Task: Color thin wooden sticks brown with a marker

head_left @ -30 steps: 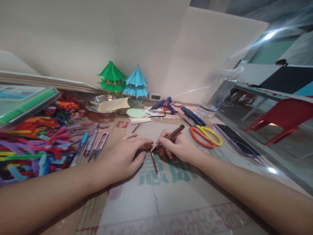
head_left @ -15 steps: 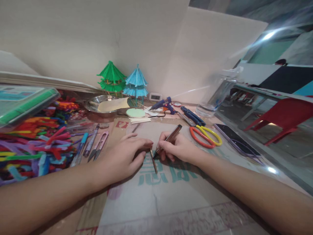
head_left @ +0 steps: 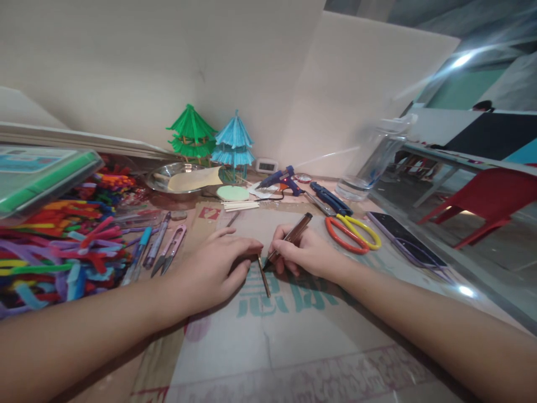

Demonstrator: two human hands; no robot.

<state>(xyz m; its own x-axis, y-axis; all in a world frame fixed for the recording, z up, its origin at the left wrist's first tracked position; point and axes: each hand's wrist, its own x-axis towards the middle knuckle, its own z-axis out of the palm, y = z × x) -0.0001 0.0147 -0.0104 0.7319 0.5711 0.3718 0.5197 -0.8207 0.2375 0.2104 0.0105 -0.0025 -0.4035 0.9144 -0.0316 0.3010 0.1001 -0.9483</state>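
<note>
My right hand (head_left: pixel 298 249) is closed around a brown marker pen (head_left: pixel 299 228), its dark tip pointing down and left. The tip meets or nearly meets the side of a thin brown stick (head_left: pixel 264 278). My left hand (head_left: pixel 229 260) keeps the far end of that stick under its fingertips, the thumb bent below. The stick lies over a pale sheet (head_left: pixel 235 347) printed with green characters, its near end free. How firmly the left fingers grip is partly hidden.
Left are pipe cleaners (head_left: pixel 75 246), pens and pink snips (head_left: pixel 173 246). Behind stand green (head_left: pixel 192 126) and blue (head_left: pixel 235 134) tiered trees, a metal bowl (head_left: pixel 159 187), pale sticks (head_left: pixel 240 206) and a glue gun (head_left: pixel 280 180). Right are scissors (head_left: pixel 348 244), a phone (head_left: pixel 403 235) and a clear jug (head_left: pixel 367 162).
The marker tip has shifted very slightly up along the stick. Both hands otherwise keep their places, and the objects around them have not moved.
</note>
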